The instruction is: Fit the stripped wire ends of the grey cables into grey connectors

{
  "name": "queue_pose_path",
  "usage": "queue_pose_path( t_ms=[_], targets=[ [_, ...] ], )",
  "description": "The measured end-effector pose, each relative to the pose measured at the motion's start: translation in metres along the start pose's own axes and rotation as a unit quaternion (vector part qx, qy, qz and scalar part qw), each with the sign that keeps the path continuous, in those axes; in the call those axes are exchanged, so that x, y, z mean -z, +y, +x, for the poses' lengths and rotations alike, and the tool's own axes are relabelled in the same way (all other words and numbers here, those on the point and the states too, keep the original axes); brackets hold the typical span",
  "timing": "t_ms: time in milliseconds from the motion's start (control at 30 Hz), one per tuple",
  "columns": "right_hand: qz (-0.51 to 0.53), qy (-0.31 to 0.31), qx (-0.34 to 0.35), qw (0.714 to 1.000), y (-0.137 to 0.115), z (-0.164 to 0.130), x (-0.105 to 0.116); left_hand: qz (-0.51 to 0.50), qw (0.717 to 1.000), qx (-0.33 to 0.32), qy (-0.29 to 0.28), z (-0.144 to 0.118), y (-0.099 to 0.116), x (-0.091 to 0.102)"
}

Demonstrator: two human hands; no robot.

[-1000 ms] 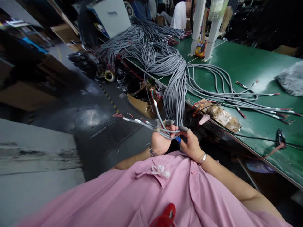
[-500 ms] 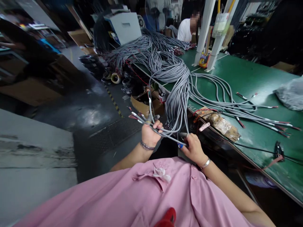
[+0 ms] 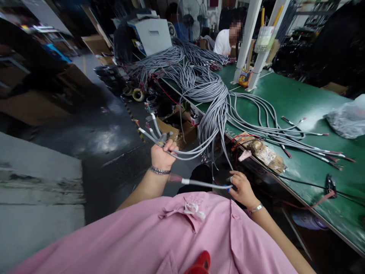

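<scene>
Several grey cables [image 3: 188,153] run into my left hand [image 3: 163,155], which is closed around them near their ends. Their white-banded tips with thin coloured wires fan out beyond the fist, up and to the left. My right hand [image 3: 241,187] pinches a single grey cable [image 3: 207,183] between thumb and fingers. That cable's free end, with a white band and reddish wires blurred by motion, points left below my left wrist. Something blue shows at the right thumb. Both lots of cable lead back to a thick grey cable bundle [image 3: 212,110] draped over the table edge.
The green table [image 3: 299,95] carries more grey cables [image 3: 273,133], a taped brown package [image 3: 265,154] and a clear plastic bag [image 3: 346,118]. White posts [image 3: 242,42] rise from it. Below its edge stands an open cardboard box [image 3: 185,131]. A person in white [image 3: 222,42] sits beyond.
My left hand has moved left with its cables, away from the right hand. My right hand has shifted slightly right and down; its cable's end has come free of the left-hand bunch.
</scene>
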State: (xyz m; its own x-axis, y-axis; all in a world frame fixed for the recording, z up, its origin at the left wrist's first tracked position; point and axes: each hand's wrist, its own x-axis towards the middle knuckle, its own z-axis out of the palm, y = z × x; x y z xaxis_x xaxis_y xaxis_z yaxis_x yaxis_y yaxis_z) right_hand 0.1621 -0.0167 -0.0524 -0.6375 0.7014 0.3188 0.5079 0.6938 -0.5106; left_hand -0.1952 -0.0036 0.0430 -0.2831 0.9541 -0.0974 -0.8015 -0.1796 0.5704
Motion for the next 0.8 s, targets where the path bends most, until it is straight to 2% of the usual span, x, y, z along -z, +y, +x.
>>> queue_pose_path(
  t_ms=[100,167,267,300,400,533,600,667,733,800],
  targets=[
    [-0.018,-0.027,0.01,0.999,-0.007,-0.002,-0.002,0.041,0.996,0.023,-0.07,-0.007,-0.02,-0.007],
    [-0.011,-0.022,0.01,1.0,-0.009,-0.004,-0.002,0.081,0.989,0.038,-0.119,-0.013,-0.034,-0.012],
    [0.036,0.021,-0.021,0.999,-0.007,-0.015,-0.004,0.148,0.951,0.124,-0.24,-0.023,-0.049,-0.018],
    [0.06,0.035,-0.036,0.997,-0.006,-0.02,-0.005,0.174,0.938,0.143,-0.264,-0.026,-0.053,-0.02],
    [0.134,0.104,-0.13,0.977,-0.003,-0.036,-0.009,0.221,0.902,0.202,-0.31,-0.034,-0.063,-0.026],
    [0.181,0.122,-0.157,0.963,-0.011,-0.05,-0.003,0.256,0.868,0.243,-0.35,-0.043,-0.076,-0.03],
    [0.157,0.117,-0.141,0.97,-0.015,-0.053,0.002,0.261,0.859,0.242,-0.368,-0.047,-0.081,-0.032],
    [0.095,0.093,-0.115,0.984,-0.019,-0.055,0.005,0.262,0.865,0.213,-0.371,-0.052,-0.082,-0.033],
    [0.018,0.056,-0.095,0.994,-0.02,-0.053,0.006,0.269,0.889,0.146,-0.341,-0.056,-0.08,-0.036],
    [-0.036,0.03,-0.097,0.994,-0.019,-0.049,0.003,0.272,0.918,0.063,-0.281,-0.06,-0.074,-0.04]
  ],
)
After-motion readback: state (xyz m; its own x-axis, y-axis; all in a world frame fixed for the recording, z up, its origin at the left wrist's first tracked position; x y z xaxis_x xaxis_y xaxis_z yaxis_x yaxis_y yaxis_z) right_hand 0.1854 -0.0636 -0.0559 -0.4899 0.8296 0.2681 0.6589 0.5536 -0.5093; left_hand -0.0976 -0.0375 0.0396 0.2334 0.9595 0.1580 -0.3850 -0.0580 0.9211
